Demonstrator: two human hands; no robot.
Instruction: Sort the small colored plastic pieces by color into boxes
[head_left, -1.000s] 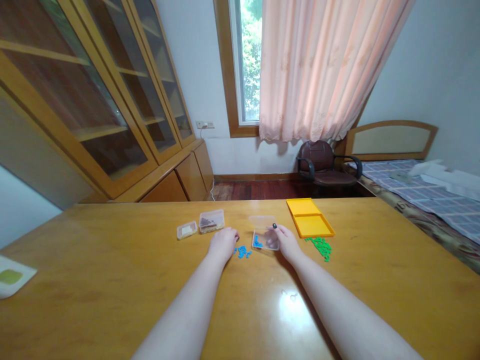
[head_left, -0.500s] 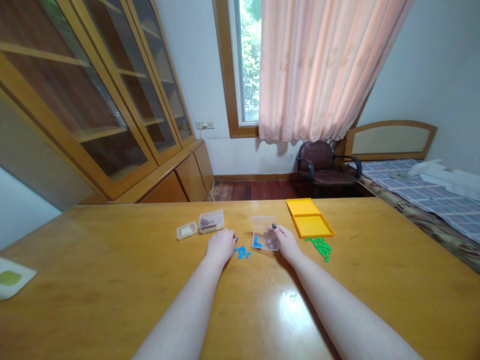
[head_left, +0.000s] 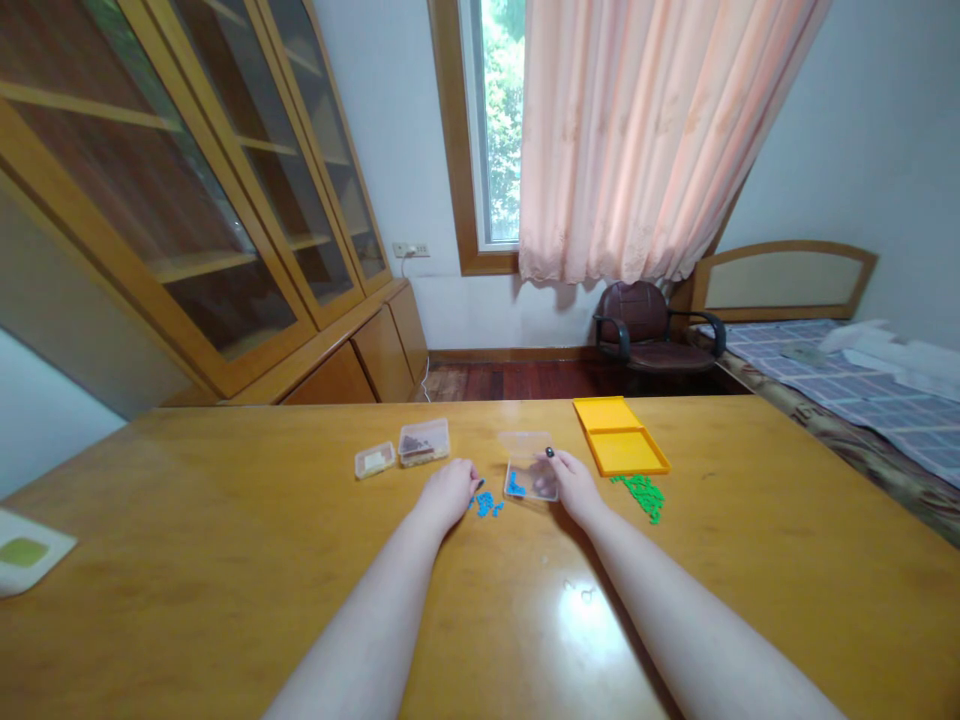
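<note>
A small loose pile of blue plastic pieces lies on the wooden table. My left hand rests at the pile's left edge, fingers drawn together; what is between the fingertips is too small to make out. My right hand grips the right side of a clear plastic box with its lid raised at the back. A few blue pieces sit in the left part of this box. To the right of my right hand is a heap of green pieces.
An open yellow case lies behind the green heap. Two clear containers, a larger one with dark pieces and a smaller one with pale contents, stand at the back left. A white-and-green object shows at the table's left edge.
My left hand's fingertips have shifted slightly to the right, over the blue pile's edge. My right hand and the clear box stay in place.
</note>
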